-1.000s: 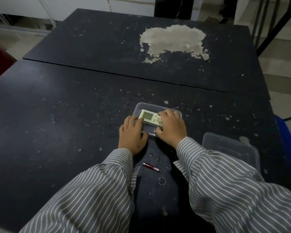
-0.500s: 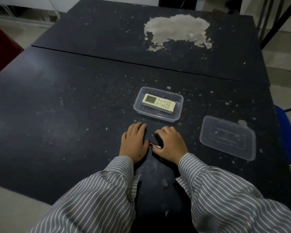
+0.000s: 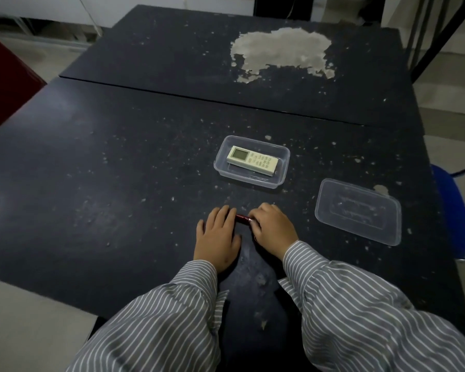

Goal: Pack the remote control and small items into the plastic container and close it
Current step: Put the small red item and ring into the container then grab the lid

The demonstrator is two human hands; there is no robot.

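A white remote control (image 3: 253, 163) lies inside the clear plastic container (image 3: 284, 173) in the middle of the dark table. The container's clear lid (image 3: 357, 210) lies flat to its right. A small red pen-like item (image 3: 242, 218) rests on the table nearer to me, between my hands. My left hand (image 3: 218, 236) lies flat with fingers spread, its fingertips touching the item's left end. My right hand (image 3: 274, 228) is curled over the item's right end, pinching it.
The dark table (image 3: 118, 170) is speckled with worn paint, and a second table (image 3: 172, 55) with a large bare patch abuts it at the back. A blue chair (image 3: 452, 210) stands at the right edge. A dark red object (image 3: 8, 84) is at far left.
Both hands left the remote in the container and drew back toward me to the small red item. The right hand has closed on it.
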